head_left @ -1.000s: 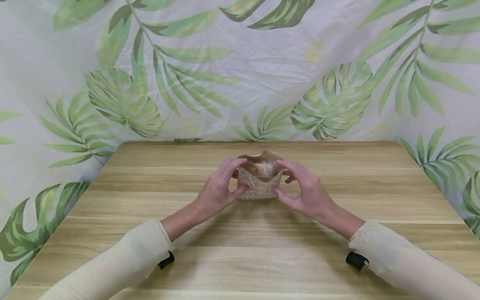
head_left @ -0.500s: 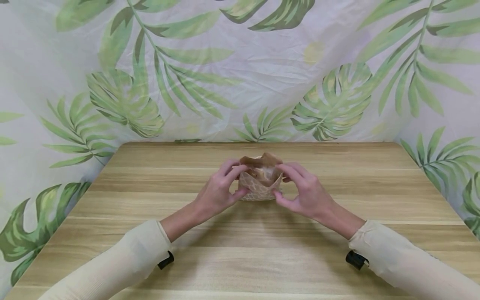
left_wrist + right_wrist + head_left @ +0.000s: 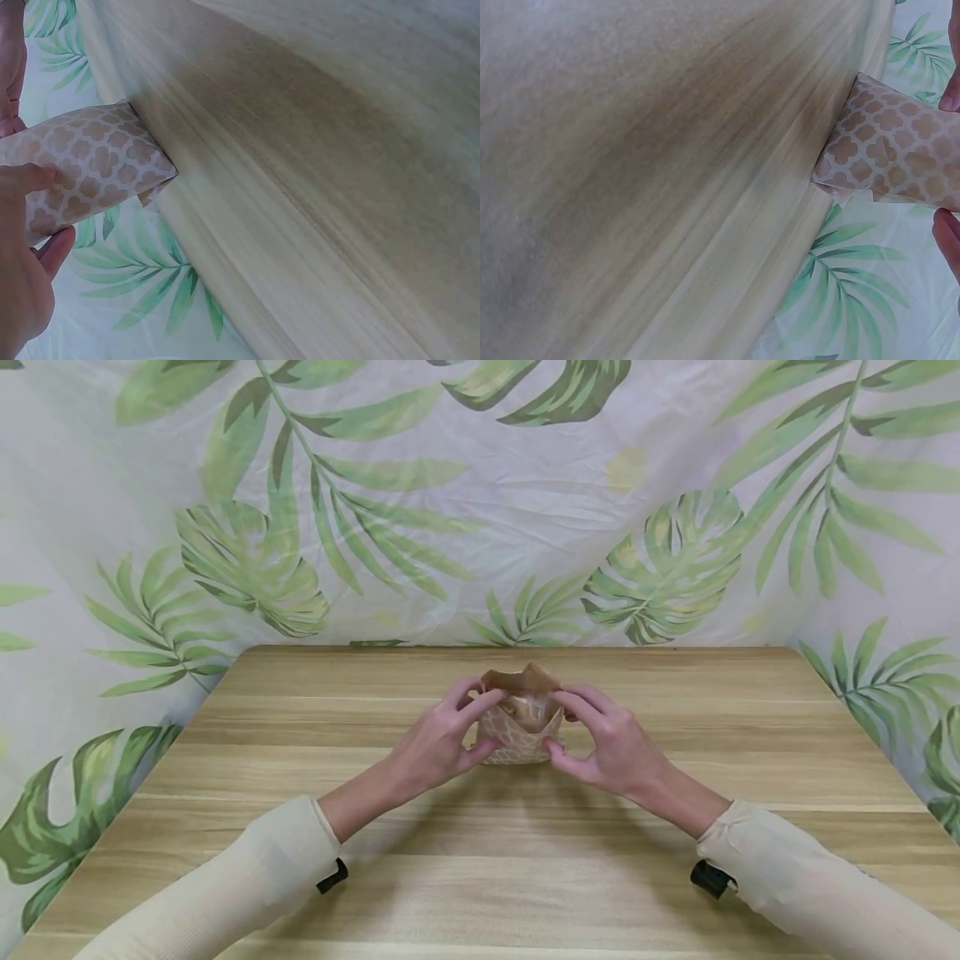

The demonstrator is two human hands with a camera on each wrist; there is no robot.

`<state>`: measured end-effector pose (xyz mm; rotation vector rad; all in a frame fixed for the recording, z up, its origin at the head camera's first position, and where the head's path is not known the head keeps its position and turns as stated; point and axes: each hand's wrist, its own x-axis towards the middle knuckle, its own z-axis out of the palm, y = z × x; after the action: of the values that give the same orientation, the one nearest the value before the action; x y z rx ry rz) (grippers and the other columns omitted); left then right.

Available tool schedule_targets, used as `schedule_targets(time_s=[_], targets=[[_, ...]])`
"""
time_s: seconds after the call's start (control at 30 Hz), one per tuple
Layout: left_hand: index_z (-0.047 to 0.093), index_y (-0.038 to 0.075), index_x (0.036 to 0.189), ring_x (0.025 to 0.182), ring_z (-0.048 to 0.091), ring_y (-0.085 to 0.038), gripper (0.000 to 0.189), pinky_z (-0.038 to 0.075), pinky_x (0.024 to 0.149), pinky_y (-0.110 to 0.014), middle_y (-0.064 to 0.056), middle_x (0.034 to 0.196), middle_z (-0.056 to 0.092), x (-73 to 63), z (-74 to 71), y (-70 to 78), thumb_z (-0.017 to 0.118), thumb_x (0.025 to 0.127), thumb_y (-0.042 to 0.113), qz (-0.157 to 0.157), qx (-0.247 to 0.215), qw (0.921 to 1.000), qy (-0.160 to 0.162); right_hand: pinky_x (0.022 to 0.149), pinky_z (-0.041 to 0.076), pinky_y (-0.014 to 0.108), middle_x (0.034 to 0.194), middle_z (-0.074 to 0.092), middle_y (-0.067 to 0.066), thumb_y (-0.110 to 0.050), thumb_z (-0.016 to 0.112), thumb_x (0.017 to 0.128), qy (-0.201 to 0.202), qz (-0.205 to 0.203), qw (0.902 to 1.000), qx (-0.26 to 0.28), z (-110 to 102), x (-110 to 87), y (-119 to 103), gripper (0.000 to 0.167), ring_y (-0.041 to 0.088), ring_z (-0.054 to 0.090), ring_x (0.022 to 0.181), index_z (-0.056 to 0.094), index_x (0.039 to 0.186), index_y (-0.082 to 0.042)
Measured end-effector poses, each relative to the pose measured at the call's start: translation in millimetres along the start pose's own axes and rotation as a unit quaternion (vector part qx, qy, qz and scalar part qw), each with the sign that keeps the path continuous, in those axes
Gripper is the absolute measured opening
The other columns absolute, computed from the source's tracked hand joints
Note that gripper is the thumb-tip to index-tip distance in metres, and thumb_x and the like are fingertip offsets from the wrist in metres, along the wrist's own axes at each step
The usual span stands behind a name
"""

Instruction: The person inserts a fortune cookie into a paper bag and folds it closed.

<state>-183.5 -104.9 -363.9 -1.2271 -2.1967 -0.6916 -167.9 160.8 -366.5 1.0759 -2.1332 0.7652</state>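
Observation:
A small brown paper bag point(image 3: 517, 746) with a pale lattice print stands upright on the wooden table, its top gaping. Inside shows something clear and shiny, like plastic point(image 3: 531, 710); its kind is hard to make out. My left hand point(image 3: 442, 735) holds the bag's left side, thumb on the front and fingers at the upper edge. On the opposite side my right hand point(image 3: 618, 745) grips it the same way. The left wrist view shows the printed front of the bag point(image 3: 97, 161) with my left thumb against it. In the right wrist view, the bag point(image 3: 885, 146) is partly cut off.
The wood-grain table point(image 3: 480, 877) reaches back to a leaf-printed cloth point(image 3: 525, 510) hanging behind it. More of that cloth hangs at both sides. Dark wrist devices point(image 3: 711, 880) show under both sleeves.
The fingers of both hands have shifted slightly along the bag's rim, and the bag's mouth has changed shape a little. The bag stays in about the same place.

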Motion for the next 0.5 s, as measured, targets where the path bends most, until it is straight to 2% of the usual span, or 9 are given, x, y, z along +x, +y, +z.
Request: schedule_targets(time_s=[0.23,0.4,0.5], targets=[[0.061,0.002,0.127,0.084,0.07,-0.028,0.061,0.061,0.065,-0.033,-0.022,0.127,0.053,2.1,-0.5,0.2,0.091,0.074,0.001,-0.014,-0.01,0.9998,-0.011,0.071,0.063,0.034,0.114,0.066,0.018,-0.008,0.08,0.074,-0.005,-0.001,0.9999,-0.014,-0.5,2.4,-0.6,0.049,0.026,0.07,0.086,0.066,0.118,0.005],[0.051,0.007,0.139,0.088,0.071,-0.029,0.081,0.062,0.067,-0.037,-0.024,0.131,0.052,2.1,0.4,-1.6,0.096,0.071,0.01,-0.005,-0.003,1.0,-0.003,0.071,0.062,0.04,0.119,0.066,0.018,-0.012,0.082,0.073,0.003,-0.002,0.9998,-0.02,-2.7,4.2,0.3,0.058,0.029,0.071,0.09,0.064,0.127,0.0],[0.044,0.007,0.147,0.102,0.069,-0.032,0.094,0.062,0.081,-0.042,-0.023,0.133,0.053,3.4,0.9,-1.7,0.098,0.071,0.014,-0.002,-0.022,0.9997,0.012,0.07,0.061,0.039,0.126,0.065,0.018,-0.013,0.083,0.073,0.0,0.001,0.9999,0.016,-3.5,6.1,1.9,0.073,0.03,0.07,0.096,0.055,0.14,0.0]])
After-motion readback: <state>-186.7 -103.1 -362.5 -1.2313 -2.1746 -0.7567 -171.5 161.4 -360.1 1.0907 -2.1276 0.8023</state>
